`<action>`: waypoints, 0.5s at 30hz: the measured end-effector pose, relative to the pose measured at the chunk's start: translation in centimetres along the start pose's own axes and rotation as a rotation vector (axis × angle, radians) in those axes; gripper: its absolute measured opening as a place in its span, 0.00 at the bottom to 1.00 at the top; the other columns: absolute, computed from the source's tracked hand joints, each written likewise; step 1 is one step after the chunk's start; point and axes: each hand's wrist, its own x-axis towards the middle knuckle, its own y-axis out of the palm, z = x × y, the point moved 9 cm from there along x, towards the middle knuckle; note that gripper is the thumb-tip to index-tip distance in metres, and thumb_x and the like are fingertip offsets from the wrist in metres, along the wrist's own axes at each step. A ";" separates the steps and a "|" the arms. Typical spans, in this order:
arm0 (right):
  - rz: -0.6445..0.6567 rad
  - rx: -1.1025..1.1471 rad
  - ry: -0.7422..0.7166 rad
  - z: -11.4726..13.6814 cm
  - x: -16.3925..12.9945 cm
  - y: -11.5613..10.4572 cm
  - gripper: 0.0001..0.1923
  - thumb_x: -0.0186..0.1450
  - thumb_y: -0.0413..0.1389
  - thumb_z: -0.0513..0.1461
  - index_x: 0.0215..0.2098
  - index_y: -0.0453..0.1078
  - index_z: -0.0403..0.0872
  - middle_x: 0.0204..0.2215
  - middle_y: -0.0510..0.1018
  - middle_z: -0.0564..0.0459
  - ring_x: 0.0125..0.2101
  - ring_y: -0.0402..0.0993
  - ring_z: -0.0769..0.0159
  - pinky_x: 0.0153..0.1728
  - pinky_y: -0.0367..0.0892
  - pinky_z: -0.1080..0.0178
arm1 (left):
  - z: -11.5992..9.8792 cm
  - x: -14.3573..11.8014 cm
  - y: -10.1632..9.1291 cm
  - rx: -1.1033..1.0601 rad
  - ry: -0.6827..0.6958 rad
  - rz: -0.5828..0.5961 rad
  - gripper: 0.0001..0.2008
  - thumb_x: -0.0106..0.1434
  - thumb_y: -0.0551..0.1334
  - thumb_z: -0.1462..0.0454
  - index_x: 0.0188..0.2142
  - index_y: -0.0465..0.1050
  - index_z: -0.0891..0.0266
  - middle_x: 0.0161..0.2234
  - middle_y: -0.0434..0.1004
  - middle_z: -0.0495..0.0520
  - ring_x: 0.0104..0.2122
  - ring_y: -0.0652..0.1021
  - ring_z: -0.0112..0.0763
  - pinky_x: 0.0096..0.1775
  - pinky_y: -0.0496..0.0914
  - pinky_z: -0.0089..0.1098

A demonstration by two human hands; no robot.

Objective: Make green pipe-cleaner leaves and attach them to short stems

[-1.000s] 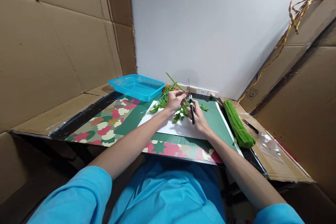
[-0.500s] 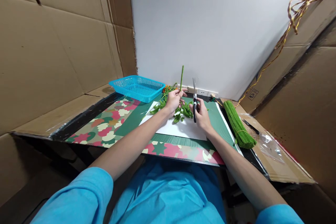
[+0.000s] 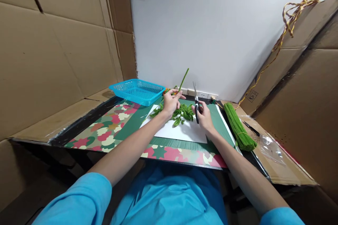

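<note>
My left hand [image 3: 171, 102] pinches a green fuzzy pipe cleaner [image 3: 184, 79], whose free end slants up and to the right. In my right hand [image 3: 204, 116] is a pair of scissors [image 3: 196, 107] with black handles, its blades pointing up. The scissors and the pipe cleaner are apart. Below both hands, several green fuzzy leaf shapes [image 3: 186, 112] lie on a white sheet of paper [image 3: 182, 133]. Part of that pile is hidden behind my left hand.
A blue plastic basket [image 3: 139, 98] stands at the back left, with small orange and green pieces [image 3: 166, 91] beside it. To the right lie a bundle of green pipe cleaners [image 3: 239, 128], a black-handled tool [image 3: 251, 128] and a clear plastic bag [image 3: 271, 151]. Cardboard walls [image 3: 66, 42] flank the table.
The pipe cleaner in my left hand has tipped from nearly upright towards the right. My left hand has shifted slightly left. My right hand still holds the scissors in about the same place.
</note>
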 end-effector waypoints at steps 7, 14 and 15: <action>0.108 0.110 0.011 0.3 -0.4 1.5 0.25 0.65 0.64 0.54 0.52 0.70 0.49 0.30 0.74 0.57 0.29 0.66 0.66 0.31 0.62 0.64 | -0.4 0.0 -0.9 0.080 0.023 -0.079 0.18 0.56 0.78 0.54 0.33 0.78 0.63 0.25 0.83 0.53 0.09 0.60 0.18 0.14 0.50 0.27; 0.091 0.158 0.058 -0.1 -0.2 1.4 0.27 0.61 0.67 0.57 0.49 0.73 0.47 0.26 0.72 0.57 0.25 0.63 0.67 0.25 0.58 0.66 | -0.7 0.0 -0.3 0.121 0.077 -0.021 0.15 0.53 0.80 0.57 0.34 0.84 0.65 0.30 0.86 0.59 0.16 0.71 0.25 0.17 0.59 0.27; 0.088 0.160 0.065 -0.2 -0.1 1.3 0.28 0.61 0.67 0.57 0.49 0.73 0.47 0.25 0.71 0.58 0.24 0.61 0.68 0.24 0.57 0.66 | -0.7 -0.1 -0.3 0.112 0.065 -0.018 0.16 0.53 0.80 0.57 0.34 0.84 0.65 0.31 0.86 0.59 0.15 0.70 0.24 0.16 0.59 0.27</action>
